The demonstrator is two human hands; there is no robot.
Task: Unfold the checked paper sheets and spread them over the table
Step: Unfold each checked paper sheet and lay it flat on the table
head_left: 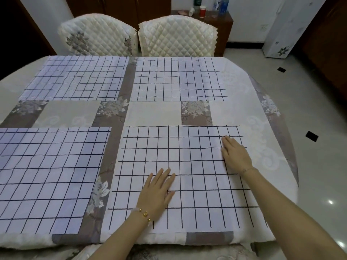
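Under L+R fingers (163, 178): near-rt checked sheet (187, 151).

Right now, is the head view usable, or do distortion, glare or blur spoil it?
Usable. Head view: wide lens bows the table; glare only on the floor; left hand, right hand and near right sheet sharp; far bottles soft.

1. Checked paper sheets (195, 151): thin matt paper, smooth, faintly creased along the folds.
2. Bench cloth (154, 113): matt fabric with a floral print, padded-looking at the near edge.
3. Chair covers (178, 36): quilted cloth with a satin sheen.
4. Floor (319, 175): glossy polished tiles, mirroring lights.
5. Cabinet (223, 29): dark wood, dull.
6. Beaded bracelet (144, 214): shiny gold-coloured metal.
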